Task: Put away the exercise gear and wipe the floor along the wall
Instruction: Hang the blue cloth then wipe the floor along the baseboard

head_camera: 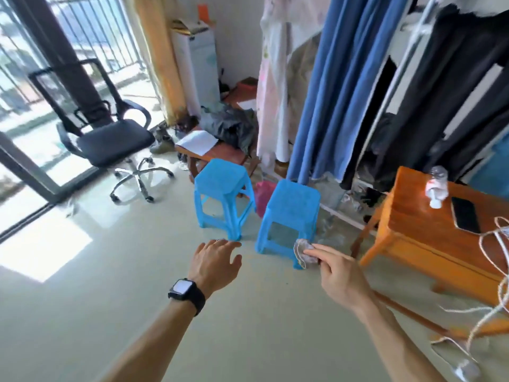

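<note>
Right hand [334,267] pinches rag [304,253] beside blue stool [289,213].

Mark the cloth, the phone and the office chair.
cloth [300,245]: head view, upper crumpled fold.
phone [465,215]: head view, centre of the dark screen.
office chair [115,142]: head view, middle of the seat cushion.

This is a lived-in room of a home. At 1 o'clock clothes [440,92] hang on an open rack beside a blue curtain [330,92]. At 10 o'clock a glass door [46,31] gives on a balcony with a railing [91,28], and an office chair [110,139] stands before it. Two blue stools [220,183] stand at 12 o'clock on the glossy floor [110,271]. At 3 o'clock a wooden table [413,238] carries a phone [465,216] and a bottle [438,186].
</note>
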`<move>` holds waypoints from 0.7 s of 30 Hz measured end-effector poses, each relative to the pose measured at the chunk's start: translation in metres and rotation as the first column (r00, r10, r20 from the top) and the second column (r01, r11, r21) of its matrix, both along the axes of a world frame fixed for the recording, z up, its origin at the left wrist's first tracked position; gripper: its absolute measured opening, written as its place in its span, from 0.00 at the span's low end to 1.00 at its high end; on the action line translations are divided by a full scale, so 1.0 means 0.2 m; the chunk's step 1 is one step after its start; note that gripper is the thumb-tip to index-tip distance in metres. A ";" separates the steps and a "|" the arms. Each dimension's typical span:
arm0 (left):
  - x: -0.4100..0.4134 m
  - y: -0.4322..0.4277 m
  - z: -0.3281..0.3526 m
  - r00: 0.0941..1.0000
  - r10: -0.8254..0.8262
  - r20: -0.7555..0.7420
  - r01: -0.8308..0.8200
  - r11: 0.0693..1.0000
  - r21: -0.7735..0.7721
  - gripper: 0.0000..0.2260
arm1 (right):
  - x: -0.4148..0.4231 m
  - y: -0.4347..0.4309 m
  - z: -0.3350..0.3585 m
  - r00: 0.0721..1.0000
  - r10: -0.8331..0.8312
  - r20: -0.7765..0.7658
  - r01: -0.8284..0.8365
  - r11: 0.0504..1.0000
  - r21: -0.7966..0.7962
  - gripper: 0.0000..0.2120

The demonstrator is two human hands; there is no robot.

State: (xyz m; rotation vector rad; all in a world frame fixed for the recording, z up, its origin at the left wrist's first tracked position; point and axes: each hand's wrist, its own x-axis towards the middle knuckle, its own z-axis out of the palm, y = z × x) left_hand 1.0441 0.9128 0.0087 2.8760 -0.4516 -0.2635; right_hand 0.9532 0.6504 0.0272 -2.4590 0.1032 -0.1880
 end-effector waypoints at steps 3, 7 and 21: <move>0.27 0.16 -0.04 0.996 0.082 -0.029 -0.081 0.996 0.027 0.19 | 0.36 0.11 -0.06 0.999 0.043 -0.015 -0.042 0.999 0.033 0.21; 0.68 0.22 -0.11 0.992 0.118 -0.053 -0.116 0.992 0.044 0.19 | 0.82 0.19 -0.18 0.995 0.058 -0.078 -0.051 0.995 0.084 0.20; 2.19 0.20 -0.28 0.972 0.154 -0.178 -0.136 0.984 0.111 0.20 | 2.37 0.35 -0.50 0.935 0.122 -0.332 -0.069 0.984 0.167 0.22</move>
